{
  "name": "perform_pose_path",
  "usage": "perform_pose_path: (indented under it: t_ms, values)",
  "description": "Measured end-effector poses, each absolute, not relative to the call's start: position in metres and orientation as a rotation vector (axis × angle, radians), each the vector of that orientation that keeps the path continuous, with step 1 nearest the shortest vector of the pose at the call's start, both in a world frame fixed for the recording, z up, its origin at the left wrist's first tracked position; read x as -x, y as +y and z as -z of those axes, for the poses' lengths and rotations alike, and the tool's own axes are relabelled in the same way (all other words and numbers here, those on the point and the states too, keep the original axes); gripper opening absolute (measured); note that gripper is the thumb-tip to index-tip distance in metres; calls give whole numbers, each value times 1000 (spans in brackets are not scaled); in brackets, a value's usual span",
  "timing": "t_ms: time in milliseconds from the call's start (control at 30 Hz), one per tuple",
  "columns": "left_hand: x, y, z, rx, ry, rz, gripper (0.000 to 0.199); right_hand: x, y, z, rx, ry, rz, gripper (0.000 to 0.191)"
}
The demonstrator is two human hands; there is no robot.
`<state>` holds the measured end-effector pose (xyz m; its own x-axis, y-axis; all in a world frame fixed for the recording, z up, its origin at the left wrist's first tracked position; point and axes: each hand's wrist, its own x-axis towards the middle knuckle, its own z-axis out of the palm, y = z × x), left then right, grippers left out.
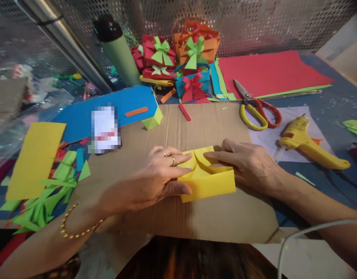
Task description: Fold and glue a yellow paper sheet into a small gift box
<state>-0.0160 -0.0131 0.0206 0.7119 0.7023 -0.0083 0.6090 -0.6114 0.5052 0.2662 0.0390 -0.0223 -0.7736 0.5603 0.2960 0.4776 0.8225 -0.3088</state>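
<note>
A folded piece of yellow paper (209, 188), shaped like a shallow box with raised sides, lies on the brown cardboard sheet (172, 221). My left hand (162, 172) grips its left end, the thumb on the front wall and the fingers reaching inside. Two rings are on that hand. At the right end, my right hand (248, 162) holds the paper, its index finger pressing on the back flap and the other fingers partly hidden behind the right side. Curved flaps stand up inside the fold between both hands.
Scissors (248, 95) and a yellow glue gun (309, 141) lie at the right. Finished paper bags with bows (192, 85) stand behind, beside a green bottle (120, 54) and red paper sheets (271, 71). Green paper strips (46, 201) and a yellow sheet (35, 159) are at the left.
</note>
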Motion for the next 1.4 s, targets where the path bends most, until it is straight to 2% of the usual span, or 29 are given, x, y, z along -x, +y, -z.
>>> perform_pose_path:
  t_ms: [133,267,367,500,600,767,833,967,1067,1167,1233,1400]
  values:
    - [17,-9,-15,-2427,1003,-241,75,-257,47,24,756,-2555,-328,28]
    - [16,-6,-13,-2417,926,-254,69,-255,50,21,751,-2626,-263,35]
    - [14,-4,-18,-2428,856,-219,64,-256,40,17,804,-2685,-176,30]
    - [10,-2,-26,-2417,774,-163,49,-254,20,13,1015,-2665,-228,22]
    - [7,-1,-26,-2372,738,-164,34,-252,10,12,1150,-2614,-364,24]
    - [2,-1,-22,-2326,722,-254,25,-251,5,9,1227,-2618,-443,24]
    - [-1,-3,-21,-2326,775,-293,28,-251,4,9,1231,-2618,-465,24]
    - [-11,-12,-24,-2404,876,-261,49,-250,2,10,1239,-2613,-462,24]
    - [-19,-20,-24,-2516,841,-245,56,-250,0,12,1208,-2617,-424,26]
    - [-23,-26,-21,-2571,859,-290,69,-255,2,10,1079,-2652,-373,29]
    - [-24,-29,-19,-2608,868,-331,77,-260,6,3,935,-2672,-372,21]
    - [-20,-29,-17,-2668,879,-307,69,-272,11,-23,596,-2732,-600,31]
